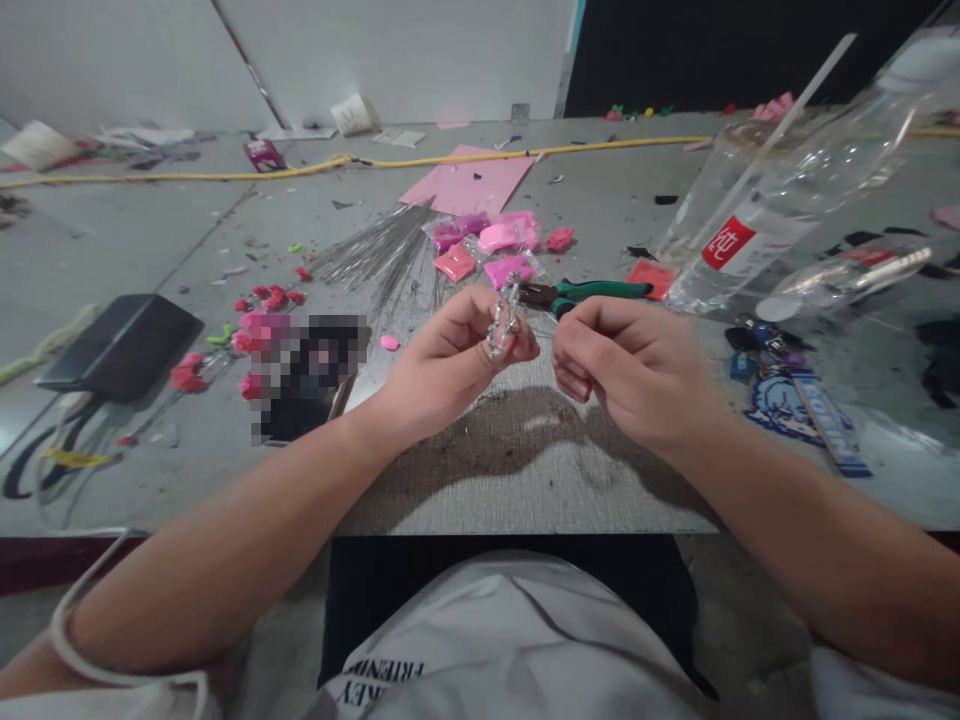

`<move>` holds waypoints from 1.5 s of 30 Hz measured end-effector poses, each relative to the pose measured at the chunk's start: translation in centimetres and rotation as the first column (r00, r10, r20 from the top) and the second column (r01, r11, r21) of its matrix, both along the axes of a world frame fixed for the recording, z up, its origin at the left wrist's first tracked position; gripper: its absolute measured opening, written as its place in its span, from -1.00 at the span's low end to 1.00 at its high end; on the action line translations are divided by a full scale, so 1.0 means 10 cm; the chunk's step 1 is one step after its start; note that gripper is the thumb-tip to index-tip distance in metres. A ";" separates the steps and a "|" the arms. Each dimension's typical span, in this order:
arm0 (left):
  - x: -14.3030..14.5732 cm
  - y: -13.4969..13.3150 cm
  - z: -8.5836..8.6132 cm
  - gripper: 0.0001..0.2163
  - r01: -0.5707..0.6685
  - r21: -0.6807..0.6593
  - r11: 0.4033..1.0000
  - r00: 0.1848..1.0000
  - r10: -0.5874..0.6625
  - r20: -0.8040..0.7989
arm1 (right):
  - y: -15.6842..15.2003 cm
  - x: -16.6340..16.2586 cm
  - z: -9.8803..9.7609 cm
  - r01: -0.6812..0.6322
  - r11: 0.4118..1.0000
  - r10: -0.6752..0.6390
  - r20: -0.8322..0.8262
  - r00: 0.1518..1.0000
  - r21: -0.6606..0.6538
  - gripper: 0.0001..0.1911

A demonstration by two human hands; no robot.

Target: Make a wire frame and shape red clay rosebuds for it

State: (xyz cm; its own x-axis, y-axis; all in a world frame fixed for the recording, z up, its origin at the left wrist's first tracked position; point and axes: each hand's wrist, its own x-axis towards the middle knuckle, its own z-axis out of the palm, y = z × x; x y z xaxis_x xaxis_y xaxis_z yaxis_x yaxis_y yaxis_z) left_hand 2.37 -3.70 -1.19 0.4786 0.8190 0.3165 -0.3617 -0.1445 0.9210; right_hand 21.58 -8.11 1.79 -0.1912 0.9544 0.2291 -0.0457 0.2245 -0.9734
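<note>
My left hand [465,345] is closed on a small, shiny, silvery piece of bent wire [502,318], which stands up between thumb and fingers. Just to its right, my right hand [626,365] is closed with thumb and forefinger together. Whatever it pinches, if anything, is too small to make out. Both hands are raised above the near part of the table, a narrow gap apart. Behind them lie pliers with green and black handles [604,290], partly covered by my fingers. A fan of thin metal wires [382,250] spreads out beyond my left hand.
Pink, purple and coral clay packets [510,232] lie beyond my hands. On the left are red clay flowers [259,330], a pixelated dark object [311,380] and a black power bank [124,345]. Large plastic bottles [780,215] and keys [765,340] occupy the right. A yellow cord [450,158] crosses behind.
</note>
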 end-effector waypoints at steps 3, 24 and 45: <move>-0.02 0.02 -0.03 -0.73 -0.008 0.033 0.999 0.998 0.010 -0.054 | 0.02 0.00 -0.02 0.028 1.000 -0.029 0.005 1.000 0.012 -0.65; -0.05 0.02 0.08 -0.78 -0.212 0.256 0.943 0.894 0.293 -0.338 | 0.20 -0.01 -0.07 0.063 0.952 -0.099 -0.107 0.989 -0.299 -0.79; -0.02 -0.01 0.07 -0.99 -0.265 0.159 0.951 0.903 0.302 -0.305 | 0.22 -0.02 -0.14 -0.073 0.909 -0.050 -0.280 0.959 -0.411 -0.86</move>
